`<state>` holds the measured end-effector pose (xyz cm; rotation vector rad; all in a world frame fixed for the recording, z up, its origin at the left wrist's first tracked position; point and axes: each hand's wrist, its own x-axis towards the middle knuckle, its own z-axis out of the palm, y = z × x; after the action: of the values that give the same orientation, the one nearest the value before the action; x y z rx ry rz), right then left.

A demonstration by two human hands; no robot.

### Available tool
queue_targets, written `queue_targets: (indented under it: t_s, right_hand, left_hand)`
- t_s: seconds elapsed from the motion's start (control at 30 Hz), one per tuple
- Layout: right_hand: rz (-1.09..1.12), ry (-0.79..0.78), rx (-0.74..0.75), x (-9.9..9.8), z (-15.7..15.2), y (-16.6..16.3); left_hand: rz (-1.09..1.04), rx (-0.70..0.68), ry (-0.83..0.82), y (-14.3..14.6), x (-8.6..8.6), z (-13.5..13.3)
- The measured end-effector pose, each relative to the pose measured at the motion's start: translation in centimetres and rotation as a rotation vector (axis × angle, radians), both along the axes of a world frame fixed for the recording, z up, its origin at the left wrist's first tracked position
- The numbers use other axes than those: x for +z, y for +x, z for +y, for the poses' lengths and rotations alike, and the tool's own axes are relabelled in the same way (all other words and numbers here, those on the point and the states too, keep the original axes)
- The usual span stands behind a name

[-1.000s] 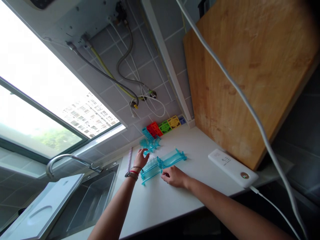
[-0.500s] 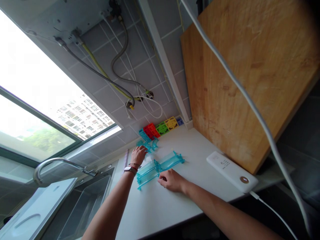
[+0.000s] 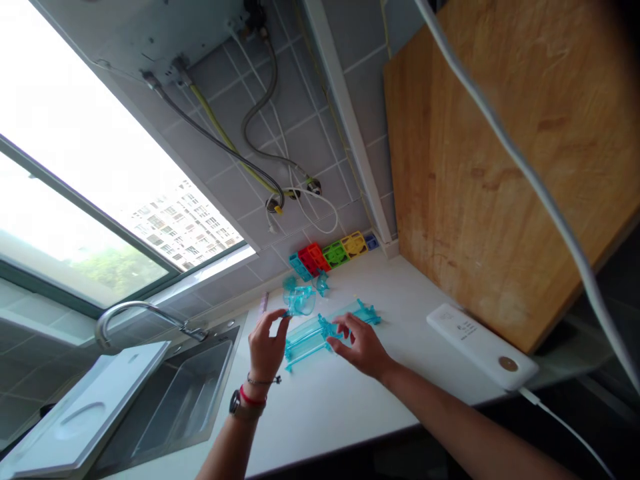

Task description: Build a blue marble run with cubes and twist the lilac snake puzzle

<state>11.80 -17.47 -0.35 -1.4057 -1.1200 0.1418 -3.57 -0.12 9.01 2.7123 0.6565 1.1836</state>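
My left hand pinches a translucent turquoise plastic piece by its near edge, raised above the counter. What this piece is cannot be made out. Below it lies a long turquoise plastic frame with clear panels and crossbars. Over the middle of that frame hovers my right hand, its thumb and fingers apart and nothing between them. Behind the raised piece, smaller turquoise parts rest on the counter.
Red blocks, a green block and a yellow block line the wall. A white power bank lies on the white counter. A wooden board stands at right, a sink at left.
My left hand has picked up the turquoise piece and drawn it back toward me. My right hand has lifted from the counter and opened. The view has shifted slightly.
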Motion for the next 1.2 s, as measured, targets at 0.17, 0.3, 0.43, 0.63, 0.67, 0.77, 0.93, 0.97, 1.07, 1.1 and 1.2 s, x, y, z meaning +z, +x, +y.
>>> queue_targets:
  t_s: [0.17, 0.3, 0.43, 0.63, 0.67, 0.77, 0.93, 0.97, 1.07, 1.1, 1.2]
  right_hand:
    - [-0.364, 0.229, -0.046, 1.4, -1.4, -0.7]
    - [-0.398, 0.272, 0.152, 1.6, -2.8, -3.1]
    - [-0.187, 0.221, 0.343, 1.3, -4.7, -5.6]
    - [0.021, 0.171, 0.217, 1.9, -6.9, -6.8]
    - [0.032, 0.164, 0.213, 2.0, -7.1, -6.7]
    - [0.054, 0.149, 0.195, 2.4, -7.8, -6.3]
    - [0.034, 0.090, 0.150, 3.5, -8.6, -5.5]
    - [0.011, 0.074, 0.148, 3.8, -8.7, -5.4]
    - [-0.071, 0.042, 0.139, 4.4, -8.7, -5.2]
    - [-0.096, 0.036, 0.138, 4.5, -8.8, -5.1]
    - [-0.166, 0.036, 0.155, 4.7, -8.9, -4.8]
  left_hand:
    - [-0.174, -0.101, -0.254, -4.9, -1.3, -7.3]
    - [-0.291, -0.118, -0.462, -7.3, -3.2, -12.3]
    - [-0.315, -0.094, -0.621, -7.4, -4.0, -15.2]
    - [-0.437, -0.159, -0.807, -6.0, -5.0, -16.8]
    - [-0.475, -0.164, -0.815, -5.7, -5.1, -17.0]
    - [-0.550, -0.184, -0.875, -5.1, -5.0, -17.8]
    - [-0.596, -0.185, -1.004, -4.7, -4.5, -18.3]
    - [-0.606, -0.187, -1.025, -4.7, -4.5, -18.3]
    - [-0.596, -0.188, -1.045, -5.1, -4.6, -18.2]
    - [-0.582, -0.185, -1.043, -5.2, -4.6, -18.1]
    - [-0.535, -0.186, -1.025, -5.7, -4.6, -17.9]
